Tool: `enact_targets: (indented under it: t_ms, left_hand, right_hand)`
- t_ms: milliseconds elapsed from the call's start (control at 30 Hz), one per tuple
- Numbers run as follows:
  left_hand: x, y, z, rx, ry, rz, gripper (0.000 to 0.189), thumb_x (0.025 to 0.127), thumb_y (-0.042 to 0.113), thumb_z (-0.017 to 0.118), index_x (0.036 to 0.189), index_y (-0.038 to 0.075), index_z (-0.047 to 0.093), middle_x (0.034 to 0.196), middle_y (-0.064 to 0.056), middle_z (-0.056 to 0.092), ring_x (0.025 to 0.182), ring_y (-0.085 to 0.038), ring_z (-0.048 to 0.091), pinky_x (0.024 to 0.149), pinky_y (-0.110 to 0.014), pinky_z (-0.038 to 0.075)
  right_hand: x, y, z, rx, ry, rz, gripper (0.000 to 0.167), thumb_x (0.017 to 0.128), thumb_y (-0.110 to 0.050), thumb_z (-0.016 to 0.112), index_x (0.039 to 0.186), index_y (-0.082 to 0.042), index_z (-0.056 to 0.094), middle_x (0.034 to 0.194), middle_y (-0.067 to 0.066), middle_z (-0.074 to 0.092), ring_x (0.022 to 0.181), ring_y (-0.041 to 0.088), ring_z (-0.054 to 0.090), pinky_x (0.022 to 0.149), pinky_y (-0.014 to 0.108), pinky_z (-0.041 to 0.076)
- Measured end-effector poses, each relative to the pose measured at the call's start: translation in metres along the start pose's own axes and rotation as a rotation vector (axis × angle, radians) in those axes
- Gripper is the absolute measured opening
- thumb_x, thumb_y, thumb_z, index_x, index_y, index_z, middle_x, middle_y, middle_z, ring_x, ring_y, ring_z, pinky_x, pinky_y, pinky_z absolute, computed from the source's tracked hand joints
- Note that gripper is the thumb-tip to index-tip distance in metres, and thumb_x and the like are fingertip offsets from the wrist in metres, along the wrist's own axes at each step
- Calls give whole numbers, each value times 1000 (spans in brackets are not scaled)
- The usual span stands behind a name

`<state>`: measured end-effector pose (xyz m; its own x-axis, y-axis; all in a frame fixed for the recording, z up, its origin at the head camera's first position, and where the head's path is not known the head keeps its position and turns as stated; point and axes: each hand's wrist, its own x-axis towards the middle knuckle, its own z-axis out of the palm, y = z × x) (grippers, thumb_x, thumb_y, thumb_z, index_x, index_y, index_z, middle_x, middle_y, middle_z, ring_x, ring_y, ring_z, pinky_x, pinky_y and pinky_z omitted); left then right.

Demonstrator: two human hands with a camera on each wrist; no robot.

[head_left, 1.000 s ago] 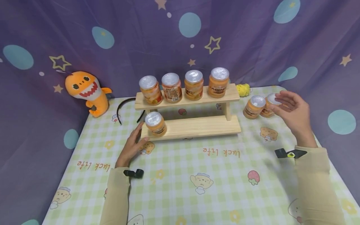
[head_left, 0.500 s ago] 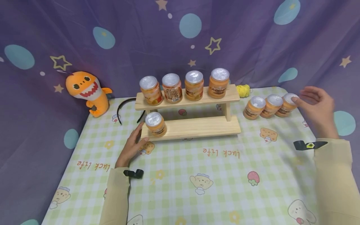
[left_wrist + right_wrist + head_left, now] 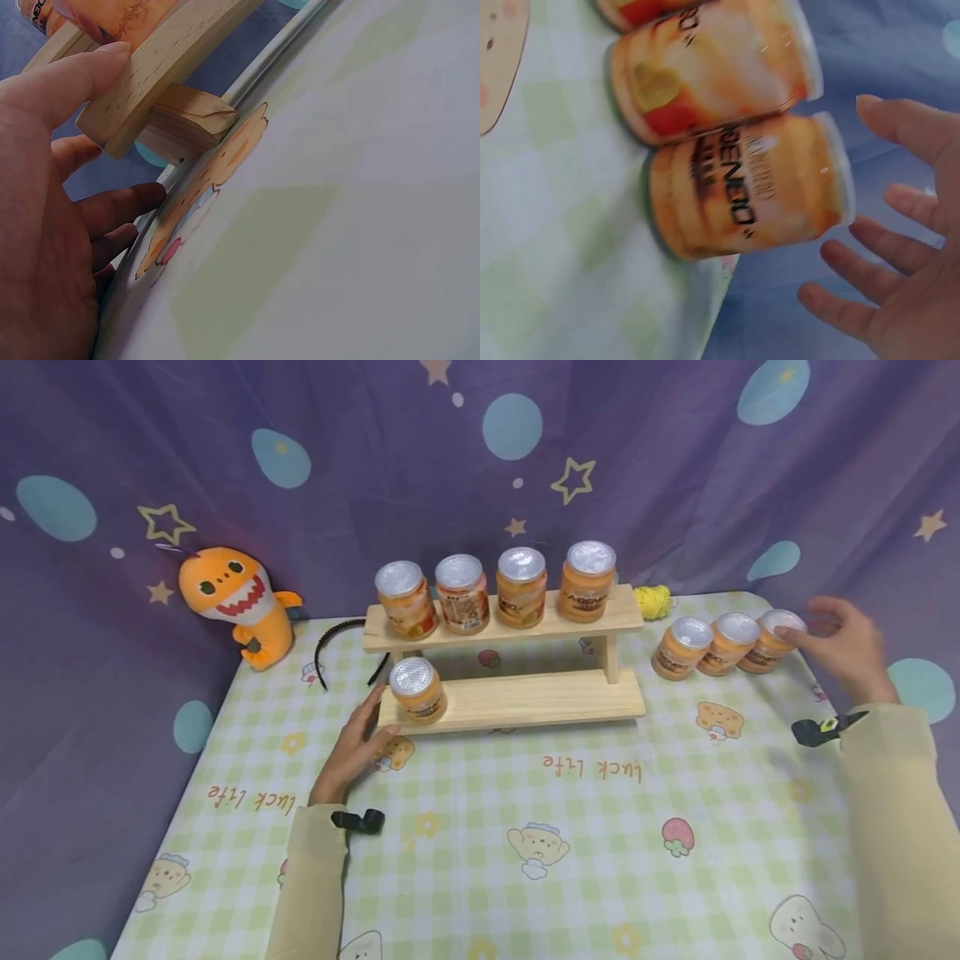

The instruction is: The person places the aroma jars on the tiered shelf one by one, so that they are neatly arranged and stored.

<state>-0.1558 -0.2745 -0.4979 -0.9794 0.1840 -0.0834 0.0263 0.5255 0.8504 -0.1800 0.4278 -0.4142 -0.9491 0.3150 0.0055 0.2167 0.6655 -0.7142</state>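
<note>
A two-tier wooden display rack (image 3: 525,700) stands mid-table. Its upper shelf carries several orange jars with silver lids; one more jar (image 3: 417,692) sits at the left of the lower shelf. My left hand (image 3: 356,752) holds that lower shelf's left end, thumb (image 3: 94,71) at the board's edge and index finger partly hidden behind it. Three like jars stand close together at the right. Beside the outermost jar (image 3: 746,191) my right hand (image 3: 847,647) is held with fingers spread; in the right wrist view a gap shows between fingers and jar.
An orange shark plush (image 3: 240,602) leans at the back left, with a black headband (image 3: 321,652) near it. Yellow yarn (image 3: 652,602) lies behind the rack's right end. Purple curtains (image 3: 337,485) bound the checked tablecloth (image 3: 600,877) at the back and sides.
My right hand has moved right, from over the middle jar to the outermost one, bringing that jar into view. The left hand and rack have stayed in place.
</note>
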Motion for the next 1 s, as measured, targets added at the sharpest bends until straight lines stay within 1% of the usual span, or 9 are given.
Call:
enact_targets:
  t_ms: [67,100,267,367,467,600,733,833,1000]
  left_hand:
    - [0,1,0,2,0,0,80,98,34,64,162,32,15,169,-11,18,154,-39,23,124,-64,12]
    - [0,1,0,2,-1,-1,80,98,34,63,162,33,15,169,-11,18,154,-39,23,124,-64,12]
    - [1,1,0,-4,-4,-2,80,98,34,63,162,32,15,169,-12,19,154,-40,22,123,-65,12]
    - [0,0,0,-10,-2,4,80,98,32,64,162,31,16,168,-12,20,154,-40,22,123,-65,11]
    - [0,0,0,-14,0,11,80,98,31,64,162,30,16,168,-12,21,154,-40,23,123,-66,11]
    - [0,-1,-1,-16,-4,12,81,98,30,64,162,30,16,168,-13,21,153,-41,24,122,-67,12]
    - [1,-1,-1,-21,-5,15,80,98,29,64,162,30,16,167,-13,22,152,-41,26,122,-66,12]
    - [0,0,0,-29,0,19,79,99,27,64,162,29,17,167,-13,23,152,-40,28,122,-66,13]
    - [-2,3,0,-38,1,28,80,98,24,64,162,27,17,166,-16,25,150,-40,31,122,-65,13]
  right_hand:
    - [3,4,2,-39,-20,-7,77,89,-51,70,154,-22,40,158,12,44,96,-20,40,81,11,34]
    - [4,7,3,-42,-33,-5,77,90,-51,70,155,-22,38,158,13,43,97,-20,40,82,13,34]
    - [9,14,10,-1,-73,-5,81,91,-46,71,158,-20,32,156,9,44,102,-16,41,79,6,34]
    - [11,16,15,35,-74,-17,83,91,-40,72,158,-14,30,154,9,44,102,-16,41,75,0,34]
    - [13,17,19,60,-60,-27,85,91,-38,72,157,-8,30,148,8,47,97,-16,40,75,0,34]
    - [14,19,24,103,-54,-35,85,91,-36,72,157,-4,30,130,-10,52,93,-17,41,75,-1,36]
    - [14,22,25,173,-62,-42,81,91,-30,73,157,-6,32,107,-31,47,89,-18,46,73,-1,39]
    - [15,25,26,233,-69,-41,76,92,-25,73,156,-9,36,100,-35,47,88,-19,50,72,-1,42]
    - [17,29,27,317,-75,-46,72,91,-15,73,155,-12,38,99,-36,52,87,-18,53,72,1,45]
